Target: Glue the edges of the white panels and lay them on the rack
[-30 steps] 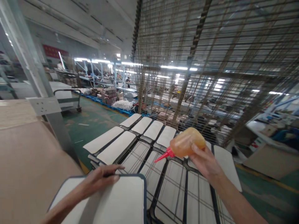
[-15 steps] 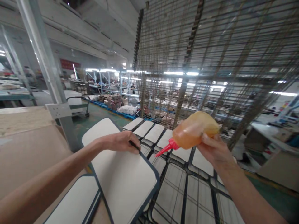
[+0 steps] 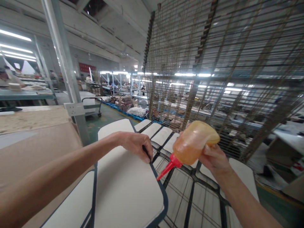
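My left hand (image 3: 137, 145) pinches the dark-edged rim of a large off-white panel (image 3: 123, 186) with rounded corners. In my right hand (image 3: 213, 158) is a squeeze bottle (image 3: 192, 142) of amber liquid, tipped downward. Its red nozzle (image 3: 169, 167) points at the panel's dark edge, just below my left hand; the tip is at or very near that edge. Beneath and to the right, several similar pale panels (image 3: 205, 202) with dark borders lie on a wire rack. Another such panel (image 3: 73, 199) lies under the held one at lower left.
A tall wire mesh rack (image 3: 175, 63) rises at an angle behind the panels. At left are a metal post (image 3: 63, 53) and a brown work table (image 3: 35, 158). Farther back stand a cart (image 3: 91, 106) and piles of material (image 3: 136, 111) on the floor.
The bottle has come down and tilted more steeply, bringing its nozzle from above the rack panels to the held panel's edge. My left hand keeps its grip. The view has turned slightly left.
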`<action>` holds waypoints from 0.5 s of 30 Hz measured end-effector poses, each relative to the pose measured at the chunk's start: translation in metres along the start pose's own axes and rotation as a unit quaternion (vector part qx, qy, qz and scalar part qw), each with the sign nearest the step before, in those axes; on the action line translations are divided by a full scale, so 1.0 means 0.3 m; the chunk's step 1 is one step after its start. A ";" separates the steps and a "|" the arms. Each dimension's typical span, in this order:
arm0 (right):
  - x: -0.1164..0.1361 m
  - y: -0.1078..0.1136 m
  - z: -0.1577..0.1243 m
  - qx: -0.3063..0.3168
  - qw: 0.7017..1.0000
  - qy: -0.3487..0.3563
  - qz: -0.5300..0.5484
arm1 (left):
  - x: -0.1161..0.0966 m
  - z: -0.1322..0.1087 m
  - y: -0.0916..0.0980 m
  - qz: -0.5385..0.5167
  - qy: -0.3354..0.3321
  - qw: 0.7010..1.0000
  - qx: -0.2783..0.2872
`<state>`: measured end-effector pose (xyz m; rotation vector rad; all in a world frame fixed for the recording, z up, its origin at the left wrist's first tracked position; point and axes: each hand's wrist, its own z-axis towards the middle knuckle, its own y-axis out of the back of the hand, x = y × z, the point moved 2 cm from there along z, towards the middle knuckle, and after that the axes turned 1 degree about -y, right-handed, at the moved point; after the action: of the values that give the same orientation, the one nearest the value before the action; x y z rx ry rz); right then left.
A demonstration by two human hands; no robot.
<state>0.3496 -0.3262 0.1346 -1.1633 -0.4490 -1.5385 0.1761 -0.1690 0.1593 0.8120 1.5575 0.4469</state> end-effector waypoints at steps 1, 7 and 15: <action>-0.001 -0.001 0.000 0.002 1.000 -0.003 0.003 | 0.001 0.000 -0.002 -0.003 0.004 1.000 0.001; -0.003 -0.013 -0.011 0.008 1.000 -0.023 0.011 | 0.013 -0.009 -0.009 -0.030 0.006 1.000 0.000; -0.012 -0.026 -0.021 0.010 0.999 -0.033 0.016 | 0.030 -0.028 -0.015 -0.043 -0.007 0.999 0.002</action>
<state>0.3396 -0.3265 0.1311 -1.2028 -0.4868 -1.4690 0.1670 -0.1642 0.1511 0.7467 1.5736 0.3762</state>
